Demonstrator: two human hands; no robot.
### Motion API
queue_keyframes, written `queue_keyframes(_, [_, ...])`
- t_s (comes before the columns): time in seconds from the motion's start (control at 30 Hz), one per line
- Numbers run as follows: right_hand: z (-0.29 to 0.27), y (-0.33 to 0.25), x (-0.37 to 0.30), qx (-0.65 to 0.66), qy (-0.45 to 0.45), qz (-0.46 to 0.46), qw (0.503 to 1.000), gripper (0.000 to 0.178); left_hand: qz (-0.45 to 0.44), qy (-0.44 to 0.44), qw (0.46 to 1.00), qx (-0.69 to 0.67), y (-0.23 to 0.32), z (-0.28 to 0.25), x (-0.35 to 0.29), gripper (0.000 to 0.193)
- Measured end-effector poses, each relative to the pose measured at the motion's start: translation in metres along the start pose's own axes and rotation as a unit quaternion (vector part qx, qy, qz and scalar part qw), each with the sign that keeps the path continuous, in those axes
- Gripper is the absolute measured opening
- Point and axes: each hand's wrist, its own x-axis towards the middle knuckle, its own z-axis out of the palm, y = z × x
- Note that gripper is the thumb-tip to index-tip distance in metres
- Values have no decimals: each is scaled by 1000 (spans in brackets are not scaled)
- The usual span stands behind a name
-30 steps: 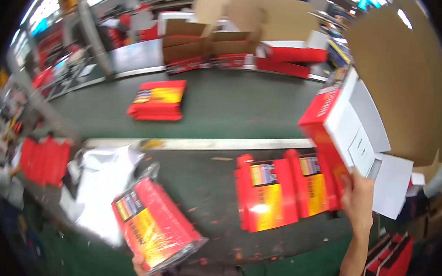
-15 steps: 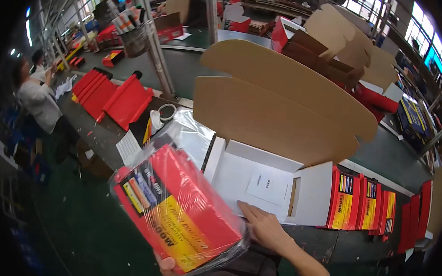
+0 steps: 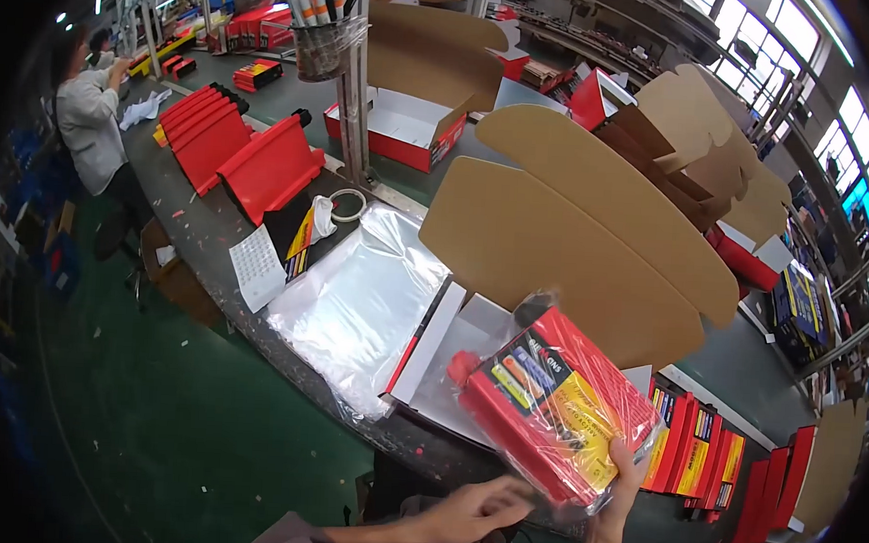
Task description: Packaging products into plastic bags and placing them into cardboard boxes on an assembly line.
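My right hand (image 3: 622, 483) grips the right edge of a bagged red power inverter (image 3: 560, 406) with a yellow and black label, its thumb on the face. The inverter is tilted over an open carton (image 3: 428, 348), white inside, whose large brown cardboard lid (image 3: 563, 249) stands raised behind. It hides most of the carton's inside. My left hand (image 3: 476, 513) is just below the inverter's lower edge, fingers loosely bent and blurred. I cannot tell whether they touch the bag. Clear plastic bags (image 3: 354, 302) lie flat left of the carton.
More red inverters (image 3: 695, 447) stand in a row at right; red casings (image 3: 268, 169) lean at left. A tape roll (image 3: 348, 205) and white paper sheet (image 3: 256, 267) lie behind the bags. A pen basket (image 3: 325, 49) hangs on a metal post (image 3: 354, 125). A co-worker (image 3: 91, 121) stands far left.
The inverter has moved right, from left of the carton to over it. My right hand has left the carton and now holds it; my left hand has shifted right, below it. The view has turned.
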Motion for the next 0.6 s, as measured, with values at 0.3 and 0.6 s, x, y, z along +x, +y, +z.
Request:
queue_keyframes(0.3, [7, 47, 45, -9, 19, 221, 975, 40, 75, 265, 940, 204, 64, -200, 43, 77])
queue_keyframes(0.6, [53, 55, 40, -28, -35, 104, 994, 36, 63, 250, 966, 5, 81, -202, 59, 71])
